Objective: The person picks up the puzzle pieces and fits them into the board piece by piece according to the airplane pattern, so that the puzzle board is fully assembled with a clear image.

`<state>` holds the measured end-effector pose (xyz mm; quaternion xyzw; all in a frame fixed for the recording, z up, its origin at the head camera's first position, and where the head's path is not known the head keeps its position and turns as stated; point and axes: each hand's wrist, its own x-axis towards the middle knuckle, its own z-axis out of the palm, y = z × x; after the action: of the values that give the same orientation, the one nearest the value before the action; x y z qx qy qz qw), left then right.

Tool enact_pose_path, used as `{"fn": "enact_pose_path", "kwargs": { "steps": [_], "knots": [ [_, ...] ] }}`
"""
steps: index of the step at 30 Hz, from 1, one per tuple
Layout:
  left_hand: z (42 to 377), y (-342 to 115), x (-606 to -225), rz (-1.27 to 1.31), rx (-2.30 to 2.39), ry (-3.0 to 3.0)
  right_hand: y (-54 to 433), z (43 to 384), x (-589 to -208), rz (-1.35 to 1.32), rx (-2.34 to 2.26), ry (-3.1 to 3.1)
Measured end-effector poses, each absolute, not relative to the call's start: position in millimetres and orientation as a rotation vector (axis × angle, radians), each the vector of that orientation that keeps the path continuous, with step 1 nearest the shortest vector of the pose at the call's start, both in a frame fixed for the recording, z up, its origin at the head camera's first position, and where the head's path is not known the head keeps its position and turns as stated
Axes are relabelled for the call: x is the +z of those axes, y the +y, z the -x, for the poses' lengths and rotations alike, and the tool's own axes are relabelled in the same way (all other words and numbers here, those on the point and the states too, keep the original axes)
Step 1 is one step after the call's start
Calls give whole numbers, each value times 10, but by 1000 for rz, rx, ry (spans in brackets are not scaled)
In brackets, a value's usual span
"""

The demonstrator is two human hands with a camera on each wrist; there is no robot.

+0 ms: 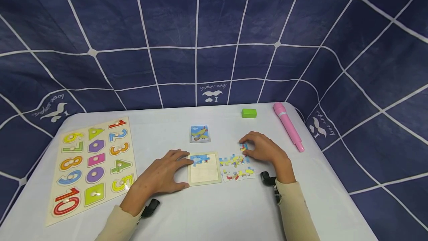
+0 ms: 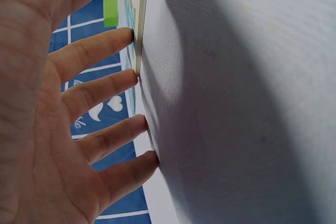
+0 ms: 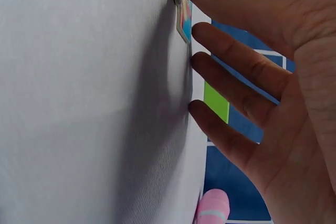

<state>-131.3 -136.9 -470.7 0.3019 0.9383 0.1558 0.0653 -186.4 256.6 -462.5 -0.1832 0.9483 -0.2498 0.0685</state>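
Note:
My left hand (image 1: 164,174) lies at the left side of a square wooden puzzle tray (image 1: 219,170), fingers spread. Its thumb is at the tray's lower left corner, a fingertip near the joined blue pieces (image 1: 199,159) in the upper left inside. In the left wrist view the fingertips (image 2: 132,36) meet the tray's edge and the cloth. My right hand (image 1: 265,148) pinches a small jigsaw piece (image 1: 243,147) between thumb and forefinger, low over the table. Its other fingers reach toward the cloth in the right wrist view. Loose jigsaw pieces (image 1: 234,161) lie in rows between tray and right hand.
A picture card with a yellow plane (image 1: 200,134) lies behind the tray. A large number-and-shape board (image 1: 91,170) covers the left of the white table. At the back right are a green block (image 1: 249,113) and a pink microphone-shaped toy (image 1: 289,126). A blue checked curtain (image 1: 214,47) borders the table.

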Motion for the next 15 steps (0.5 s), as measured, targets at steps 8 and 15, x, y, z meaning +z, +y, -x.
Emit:
{"fn": "enact_pose_path", "kwargs": {
  "steps": [8,15],
  "knots": [
    [1310,-1374,-4701,-911,454,2837,2606,1883,-4659,588,-737,2866],
    [1311,-1370,-4705,-912,465,2836,2611,1877,-4657,577,-737,2865]
  ]
}}
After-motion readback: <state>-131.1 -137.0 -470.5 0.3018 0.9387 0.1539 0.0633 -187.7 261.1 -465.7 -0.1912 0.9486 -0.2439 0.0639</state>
